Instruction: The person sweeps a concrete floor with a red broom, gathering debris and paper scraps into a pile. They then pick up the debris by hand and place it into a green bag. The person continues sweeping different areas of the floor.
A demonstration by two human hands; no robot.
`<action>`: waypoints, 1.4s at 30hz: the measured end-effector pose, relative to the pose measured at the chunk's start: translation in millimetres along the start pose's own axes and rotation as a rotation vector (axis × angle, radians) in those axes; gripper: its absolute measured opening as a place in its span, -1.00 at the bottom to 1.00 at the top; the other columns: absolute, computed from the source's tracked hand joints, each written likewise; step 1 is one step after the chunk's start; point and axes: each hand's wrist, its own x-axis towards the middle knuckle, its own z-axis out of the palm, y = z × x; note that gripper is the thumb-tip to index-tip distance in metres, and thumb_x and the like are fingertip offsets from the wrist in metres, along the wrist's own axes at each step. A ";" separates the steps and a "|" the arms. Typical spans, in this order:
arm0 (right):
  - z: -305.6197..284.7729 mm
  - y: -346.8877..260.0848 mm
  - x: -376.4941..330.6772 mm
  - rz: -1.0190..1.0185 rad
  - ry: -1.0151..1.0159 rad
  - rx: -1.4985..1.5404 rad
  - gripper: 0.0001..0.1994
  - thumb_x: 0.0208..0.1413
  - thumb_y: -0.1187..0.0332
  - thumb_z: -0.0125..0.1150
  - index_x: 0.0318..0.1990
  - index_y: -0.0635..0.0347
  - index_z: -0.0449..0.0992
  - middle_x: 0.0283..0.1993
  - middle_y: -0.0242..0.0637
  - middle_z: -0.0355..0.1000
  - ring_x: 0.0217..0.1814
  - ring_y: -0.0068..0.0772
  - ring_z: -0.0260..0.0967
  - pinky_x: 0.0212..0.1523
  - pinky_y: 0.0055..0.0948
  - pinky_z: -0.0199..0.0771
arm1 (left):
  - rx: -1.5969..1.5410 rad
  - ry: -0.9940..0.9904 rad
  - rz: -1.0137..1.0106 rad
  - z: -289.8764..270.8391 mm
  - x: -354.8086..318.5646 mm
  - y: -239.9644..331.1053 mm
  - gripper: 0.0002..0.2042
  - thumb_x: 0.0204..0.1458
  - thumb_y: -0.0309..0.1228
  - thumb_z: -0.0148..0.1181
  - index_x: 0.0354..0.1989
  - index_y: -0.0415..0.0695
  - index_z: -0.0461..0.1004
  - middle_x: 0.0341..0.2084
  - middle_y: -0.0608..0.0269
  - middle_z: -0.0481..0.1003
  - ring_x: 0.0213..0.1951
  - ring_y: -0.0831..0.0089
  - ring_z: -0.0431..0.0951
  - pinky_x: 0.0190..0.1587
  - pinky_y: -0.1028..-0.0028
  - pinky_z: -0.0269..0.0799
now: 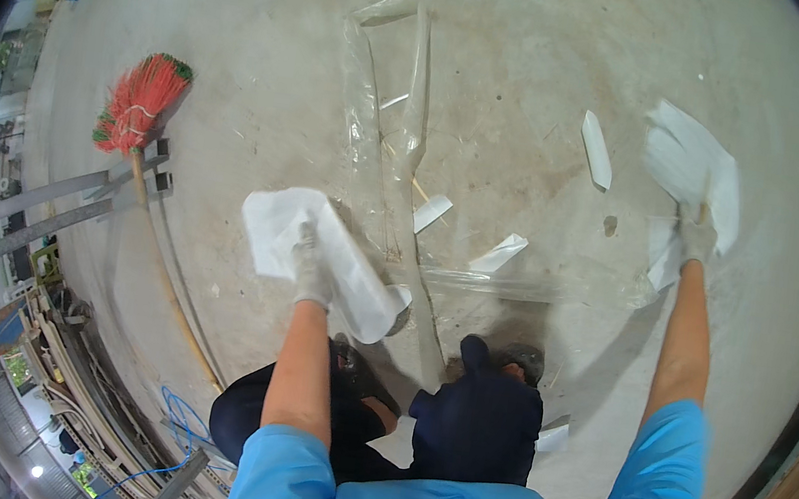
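White gloves cover both of my hands. In front of my left foot, my left hand (312, 273) is closed on a large white sheet (282, 219) that looks like paper or thin foam. The sheet spreads to both sides of the hand, and its rolled edge hangs toward my shoe. My right arm reaches far out to the right, where my right hand (696, 235) grips a bunch of white sheets (690, 152), slightly blurred. Between my hands, a long strip of clear plastic film (399, 179) lies crumpled on the floor.
Several white scraps lie about, among them a folded piece (595, 150) and a curled one (499, 254). At left, a broom with red bristles (141, 104) rests on the concrete floor (537, 46). Metal bars (42, 203) and a blue cord (181, 413) are beyond it.
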 end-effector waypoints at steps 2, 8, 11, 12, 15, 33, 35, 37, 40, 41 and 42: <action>32.7 -33.5 -35.8 -0.219 0.084 -0.131 -0.22 0.00 -0.18 0.15 0.35 -0.06 0.18 0.38 0.01 0.11 0.43 0.03 0.00 0.34 -0.11 0.05 | 0.477 0.056 0.130 39.7 -8.2 15.0 -0.21 0.11 0.25 -0.10 0.31 -0.19 0.13 0.19 -0.13 0.27 0.17 0.00 0.30 0.23 0.18 0.18; 131.4 -135.3 -197.2 -0.543 -0.390 0.710 -0.47 0.19 0.09 0.01 0.28 0.09 0.24 0.26 -0.04 0.24 0.29 -0.05 0.17 0.28 -0.22 0.17 | 0.849 0.075 0.238 170.8 -56.1 39.7 0.03 -0.10 0.39 0.02 0.39 -0.16 -0.04 0.33 -0.32 -0.05 0.35 -0.23 -0.10 0.36 0.10 -0.10; 156.4 -169.9 -272.6 -0.059 -0.922 1.061 -0.54 0.26 0.08 -0.10 0.15 0.21 0.32 0.11 -0.15 0.35 0.12 -0.23 0.29 0.12 -0.38 0.29 | 0.787 -0.034 0.371 196.7 -73.8 42.5 -0.05 -0.07 0.20 0.22 0.36 -0.20 0.02 0.26 -0.29 0.11 0.30 -0.11 0.10 0.31 0.12 0.05; 160.7 -176.6 -291.0 -0.026 -0.992 1.121 -0.56 0.27 0.07 -0.13 0.11 0.21 0.34 0.06 -0.19 0.37 0.05 -0.28 0.33 0.06 -0.41 0.33 | 0.579 -0.063 0.378 198.5 -77.7 43.4 -0.08 -0.07 0.11 0.26 0.36 -0.21 0.03 0.22 -0.26 0.17 0.25 -0.05 0.17 0.27 0.15 0.12; 165.1 -186.3 -318.7 0.098 -1.159 1.283 -0.62 0.30 0.08 -0.18 0.04 0.16 0.35 -0.08 -0.34 0.42 -0.23 -0.42 0.39 -0.21 -0.45 0.40 | 0.130 -0.191 0.245 187.9 -77.8 46.7 -0.18 -0.06 -0.14 0.37 0.31 -0.27 0.09 0.10 -0.16 0.34 0.11 0.11 0.37 0.14 0.26 0.30; -23.2 83.8 -283.1 0.231 0.056 0.602 -0.51 0.09 0.08 0.22 0.03 0.29 0.43 -0.13 -0.13 0.47 -0.10 -0.34 0.46 -0.04 -0.38 0.42 | -0.010 -0.194 0.403 38.3 49.1 146.7 -0.71 0.08 -0.31 0.05 -0.08 -0.22 0.37 -0.30 0.28 0.36 -0.33 0.42 0.35 -0.29 0.37 0.30; -11.9 166.2 -319.8 0.359 0.241 0.529 -0.41 0.02 0.01 0.28 0.09 0.27 0.42 -0.03 -0.01 0.46 0.01 -0.22 0.44 0.06 -0.32 0.38 | 0.005 -0.239 0.415 41.4 42.3 150.6 -0.67 0.10 -0.29 0.04 -0.03 -0.20 0.33 -0.23 0.28 0.34 -0.25 0.41 0.33 -0.22 0.37 0.28; 16.1 239.0 -367.7 0.692 0.202 0.447 -0.30 -0.06 -0.02 0.34 0.14 0.32 0.37 0.06 0.08 0.41 0.11 -0.13 0.38 0.14 -0.28 0.33 | 0.010 -0.269 0.432 45.6 36.0 152.4 -0.64 0.12 -0.26 0.03 0.03 -0.19 0.29 -0.16 0.27 0.31 -0.18 0.39 0.31 -0.14 0.37 0.26; 93.5 302.5 -430.8 0.965 0.166 0.231 -0.17 -0.24 -0.12 0.45 0.04 0.46 0.42 -0.06 -0.04 0.48 -0.04 -0.16 0.43 0.02 -0.30 0.38 | 0.010 -0.308 0.446 52.2 27.5 151.8 -0.58 0.15 -0.22 0.02 0.11 -0.17 0.23 -0.05 0.26 0.28 -0.07 0.37 0.27 -0.02 0.38 0.23; 122.6 309.0 -440.4 0.968 0.151 0.285 -0.23 -0.20 -0.08 0.43 0.03 0.44 0.43 -0.08 -0.07 0.48 -0.07 -0.21 0.43 -0.03 -0.31 0.39 | 0.006 -0.318 0.453 54.4 23.5 150.7 -0.56 0.16 -0.21 0.02 0.14 -0.17 0.21 -0.02 0.25 0.27 -0.03 0.37 0.26 0.01 0.38 0.22; 146.4 311.3 -445.1 0.992 0.082 0.299 -0.28 -0.15 -0.03 0.40 0.03 0.42 0.44 -0.11 -0.10 0.48 -0.10 -0.25 0.43 -0.07 -0.32 0.41 | -0.003 -0.325 0.466 57.3 18.6 150.9 -0.54 0.17 -0.20 0.02 0.17 -0.16 0.19 0.02 0.25 0.25 0.01 0.36 0.25 0.05 0.38 0.21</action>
